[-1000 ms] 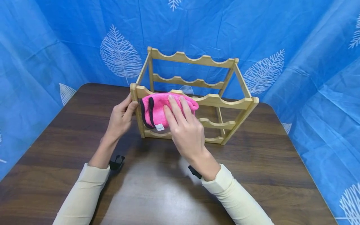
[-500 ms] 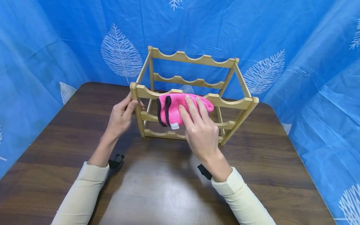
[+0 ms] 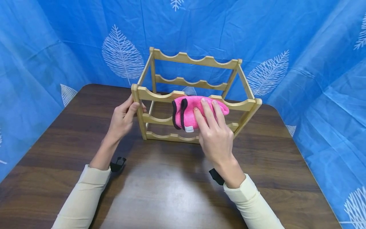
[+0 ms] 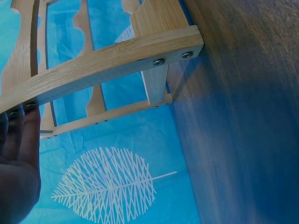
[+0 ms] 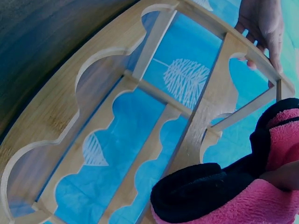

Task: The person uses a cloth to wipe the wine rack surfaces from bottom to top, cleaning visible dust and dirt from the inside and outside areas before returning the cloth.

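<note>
A pale wooden wine rack (image 3: 241,106) with scalloped rails stands on the table. My left hand (image 3: 123,119) grips its near left post (image 3: 141,124), thumb in front and fingers behind; the left wrist view shows those fingers (image 4: 29,135) against the wood. With my right hand (image 3: 217,140) I hold a folded pink cloth (image 3: 190,113) with black edging and a white tag over the top front rail, right of its middle. In the right wrist view the cloth (image 5: 247,205) wraps over the rail, a digit pressed into its pink folds. The cloth hides part of the rail.
The dark wood table (image 3: 160,178) reaches out on all sides of the rack. A blue curtain (image 3: 194,25) with white leaf prints hangs behind and at both sides. A black strap buckle (image 3: 118,164) sits at my left wrist.
My right hand has slid the pink cloth rightward along the top front rail, from near the left post to right of the middle. The left hand and the rack stay put.
</note>
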Demonstrator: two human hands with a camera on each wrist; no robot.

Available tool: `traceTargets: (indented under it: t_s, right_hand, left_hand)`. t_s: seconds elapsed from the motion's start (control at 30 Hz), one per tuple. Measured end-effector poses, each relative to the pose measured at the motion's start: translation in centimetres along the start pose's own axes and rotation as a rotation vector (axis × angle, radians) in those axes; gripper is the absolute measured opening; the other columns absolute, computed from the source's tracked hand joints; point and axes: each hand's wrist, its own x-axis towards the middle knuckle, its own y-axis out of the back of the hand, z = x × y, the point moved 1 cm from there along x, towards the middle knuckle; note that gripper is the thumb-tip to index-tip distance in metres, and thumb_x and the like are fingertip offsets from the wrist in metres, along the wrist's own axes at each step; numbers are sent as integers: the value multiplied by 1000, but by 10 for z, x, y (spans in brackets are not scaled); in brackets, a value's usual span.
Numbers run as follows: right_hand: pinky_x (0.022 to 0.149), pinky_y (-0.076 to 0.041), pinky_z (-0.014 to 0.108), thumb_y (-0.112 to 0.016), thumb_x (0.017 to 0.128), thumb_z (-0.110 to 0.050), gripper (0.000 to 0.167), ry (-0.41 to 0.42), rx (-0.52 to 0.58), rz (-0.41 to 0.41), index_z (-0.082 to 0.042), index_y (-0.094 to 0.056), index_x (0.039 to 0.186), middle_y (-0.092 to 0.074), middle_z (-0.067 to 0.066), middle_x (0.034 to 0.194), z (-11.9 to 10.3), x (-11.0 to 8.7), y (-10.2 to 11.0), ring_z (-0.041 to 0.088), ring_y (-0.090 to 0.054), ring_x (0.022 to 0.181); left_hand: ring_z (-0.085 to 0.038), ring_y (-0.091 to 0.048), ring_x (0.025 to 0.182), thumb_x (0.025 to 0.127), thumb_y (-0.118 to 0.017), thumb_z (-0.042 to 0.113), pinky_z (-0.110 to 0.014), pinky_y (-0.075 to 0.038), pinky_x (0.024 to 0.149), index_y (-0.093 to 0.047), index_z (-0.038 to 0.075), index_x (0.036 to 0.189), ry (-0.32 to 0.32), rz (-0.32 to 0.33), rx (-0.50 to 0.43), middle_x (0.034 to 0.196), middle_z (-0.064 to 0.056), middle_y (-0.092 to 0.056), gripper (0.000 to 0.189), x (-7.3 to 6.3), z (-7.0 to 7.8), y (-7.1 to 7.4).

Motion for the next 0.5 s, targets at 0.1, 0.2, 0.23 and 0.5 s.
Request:
traceTargets:
  t_s: [0.1,0.2,0.23,0.5]
  right_hand:
    - [52,-56,41,-67,85,-2,45,-10,15,-25,-9,-65,129,-54,11,142,3,-1,2,33,-44,133]
    - [56,-57,44,-66,86,-2,45,-18,19,-27,-9,-65,130,-53,11,143,7,-3,5,33,-43,134]
    - [58,-58,46,-66,85,-2,45,-23,21,-21,-9,-65,129,-53,11,143,9,-4,6,34,-43,134]
    - [69,-57,56,-76,79,-5,54,-85,28,-31,-8,-63,132,-48,13,146,17,-10,13,35,-41,136]
  left_hand:
    - [-14,-65,82,105,-43,11,-25,-57,74,-52,12,145,2,3,2,91,-19,-65,40,0,0,0]
    - [-14,-65,82,105,-43,10,-25,-57,74,-52,10,144,1,-3,-7,90,-19,-64,40,1,0,-1]
    - [-14,-65,82,105,-43,10,-25,-57,74,-52,10,144,0,-5,-6,90,-18,-64,40,2,0,-1]
    - [-13,-65,82,105,-43,8,-23,-56,74,-53,7,143,1,0,-7,89,-20,-64,39,1,0,0]
